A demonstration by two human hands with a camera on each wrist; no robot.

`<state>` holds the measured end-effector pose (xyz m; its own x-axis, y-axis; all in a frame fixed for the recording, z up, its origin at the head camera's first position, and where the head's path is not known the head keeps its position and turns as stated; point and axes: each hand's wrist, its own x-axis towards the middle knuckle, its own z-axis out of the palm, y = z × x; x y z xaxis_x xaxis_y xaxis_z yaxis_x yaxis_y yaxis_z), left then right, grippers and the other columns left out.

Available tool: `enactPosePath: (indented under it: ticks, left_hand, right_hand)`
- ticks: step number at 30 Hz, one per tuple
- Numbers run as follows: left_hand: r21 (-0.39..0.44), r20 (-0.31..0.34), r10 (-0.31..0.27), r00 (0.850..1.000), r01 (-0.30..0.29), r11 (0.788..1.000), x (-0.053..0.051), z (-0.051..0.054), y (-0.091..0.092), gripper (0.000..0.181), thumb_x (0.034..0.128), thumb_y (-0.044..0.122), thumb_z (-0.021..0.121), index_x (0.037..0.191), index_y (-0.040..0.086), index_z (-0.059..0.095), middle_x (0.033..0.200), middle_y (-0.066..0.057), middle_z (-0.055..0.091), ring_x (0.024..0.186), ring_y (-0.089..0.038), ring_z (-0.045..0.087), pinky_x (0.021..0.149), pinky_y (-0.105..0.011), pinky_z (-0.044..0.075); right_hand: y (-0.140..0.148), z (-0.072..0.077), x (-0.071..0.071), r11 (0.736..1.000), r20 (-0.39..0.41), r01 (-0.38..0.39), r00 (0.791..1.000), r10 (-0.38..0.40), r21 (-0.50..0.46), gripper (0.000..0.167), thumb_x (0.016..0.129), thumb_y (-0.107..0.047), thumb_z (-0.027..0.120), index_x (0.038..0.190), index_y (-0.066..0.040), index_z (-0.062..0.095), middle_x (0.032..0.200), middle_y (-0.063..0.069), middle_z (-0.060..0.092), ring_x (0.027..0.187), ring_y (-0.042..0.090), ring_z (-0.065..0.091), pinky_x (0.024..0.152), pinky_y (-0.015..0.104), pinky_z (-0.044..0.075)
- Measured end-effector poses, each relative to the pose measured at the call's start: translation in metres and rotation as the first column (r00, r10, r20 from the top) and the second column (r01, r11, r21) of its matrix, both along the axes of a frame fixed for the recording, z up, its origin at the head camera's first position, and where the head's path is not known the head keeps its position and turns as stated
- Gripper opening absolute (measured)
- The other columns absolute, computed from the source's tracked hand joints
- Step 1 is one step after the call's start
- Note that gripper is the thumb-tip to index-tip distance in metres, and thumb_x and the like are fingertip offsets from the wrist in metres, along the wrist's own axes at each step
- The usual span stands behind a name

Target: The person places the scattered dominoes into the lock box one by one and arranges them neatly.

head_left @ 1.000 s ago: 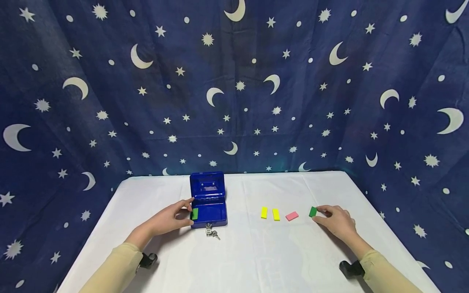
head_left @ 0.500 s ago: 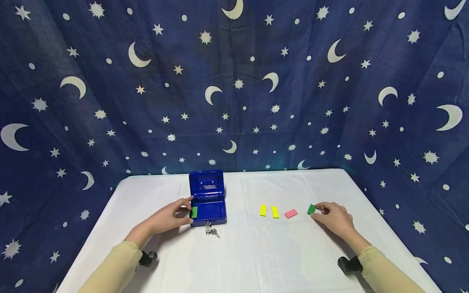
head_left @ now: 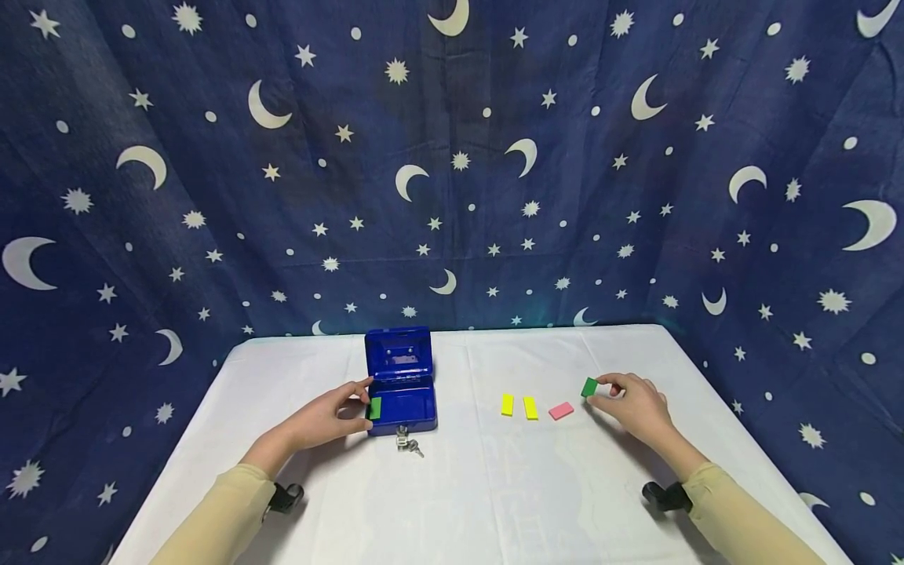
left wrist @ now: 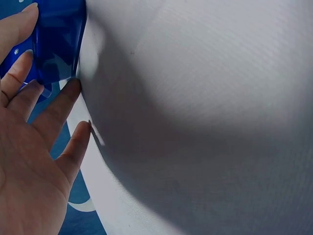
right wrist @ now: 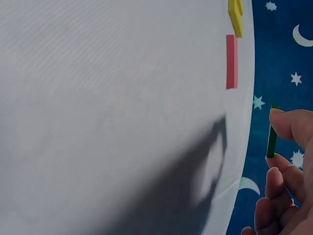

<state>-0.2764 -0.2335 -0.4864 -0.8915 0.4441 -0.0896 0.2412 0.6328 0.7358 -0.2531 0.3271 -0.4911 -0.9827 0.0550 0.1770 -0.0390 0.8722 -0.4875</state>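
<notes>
My left hand (head_left: 328, 417) is at the left side of an open blue cash box (head_left: 422, 428). Its thumb and index finger touch the side near the front and back corners; in the left wrist view its fingers (left wrist: 61, 105) are spread and fairly straight. Inside the box, a light green domino block (head_left: 375, 408) lies against the left wall. Over on the right, my right hand (head_left: 636, 404) pinches a dark green domino block (head_left: 589, 387) between thumb and fingertips. The right wrist view shows this green block (right wrist: 272, 139) edge-on, held above the table.
Two yellow blocks (head_left: 519, 406) and a pink block (head_left: 561, 411) lie on the white table (head_left: 452, 502) between the box and my right hand. Keys (head_left: 412, 448) hang at the box's front lock. A dark blue starry cloth (head_left: 466, 188) surrounds the table.
My right hand has lifted the dark green block off the table and moved slightly left and away from me with it. The left hand stays at the box.
</notes>
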Motion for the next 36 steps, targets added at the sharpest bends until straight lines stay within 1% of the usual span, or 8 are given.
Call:
enactPosePath:
  ticks: [9, 16, 21, 26, 36]
  left_hand:
    - [0.002, 0.005, 0.004, 1.000, -0.004, 1.000, -0.001, 0.001, 0.000, 0.039, 0.0903, 0.039, 0.078, 0.111, 0.016, 0.054, 0.164, -0.008, 0.032, 0.135, -0.032, 0.052, 0.114, -0.058, 0.033]
    - [0.016, 0.014, -0.004, 1.000, 0.004, 1.000, 0.000, 0.002, -0.001, 0.040, 0.0902, 0.039, 0.078, 0.112, 0.015, 0.054, 0.164, -0.008, 0.031, 0.134, -0.031, 0.052, 0.114, -0.059, 0.033]
    - [0.001, 0.005, 0.001, 1.000, -0.001, 1.000, 0.000, 0.003, -0.001, 0.040, 0.0906, 0.040, 0.077, 0.112, 0.015, 0.054, 0.164, -0.007, 0.032, 0.134, -0.030, 0.053, 0.114, -0.058, 0.034]
    - [-0.013, -0.002, -0.001, 1.000, 0.000, 1.000, 0.001, 0.003, 0.000, 0.040, 0.0906, 0.041, 0.077, 0.112, 0.016, 0.054, 0.164, -0.006, 0.032, 0.133, -0.029, 0.054, 0.114, -0.057, 0.035]
    - [-0.004, 0.004, 0.009, 1.000, -0.009, 1.000, 0.001, 0.004, 0.001, 0.038, 0.0908, 0.038, 0.077, 0.112, 0.016, 0.054, 0.164, -0.007, 0.033, 0.134, -0.030, 0.053, 0.114, -0.057, 0.035]
  right_hand:
    - [-0.019, 0.010, -0.005, 0.999, -0.030, -0.036, 0.999, 0.035, -0.021, 0.050, 0.083, -0.041, 0.081, 0.121, -0.011, 0.071, 0.091, 0.002, 0.060, 0.087, 0.025, 0.049, 0.074, 0.044, 0.032]
    - [-0.034, 0.015, -0.010, 0.997, -0.043, -0.067, 0.997, 0.066, -0.022, 0.048, 0.082, -0.039, 0.082, 0.120, -0.012, 0.072, 0.089, 0.000, 0.059, 0.087, 0.024, 0.048, 0.077, 0.046, 0.033]
    - [-0.045, 0.021, -0.010, 0.996, -0.042, -0.086, 0.996, 0.085, -0.025, 0.047, 0.082, -0.038, 0.083, 0.120, -0.013, 0.072, 0.086, -0.001, 0.056, 0.087, 0.024, 0.048, 0.075, 0.045, 0.032]
    - [-0.055, 0.024, -0.012, 0.994, -0.051, -0.101, 0.994, 0.100, -0.028, 0.046, 0.081, -0.039, 0.084, 0.118, -0.014, 0.072, 0.086, 0.000, 0.057, 0.086, 0.024, 0.048, 0.076, 0.043, 0.034]
    - [-0.077, 0.030, -0.017, 0.985, -0.079, -0.163, 0.984, 0.159, -0.050, 0.043, 0.080, -0.037, 0.085, 0.117, -0.017, 0.073, 0.083, -0.004, 0.056, 0.083, 0.021, 0.048, 0.076, 0.040, 0.033]
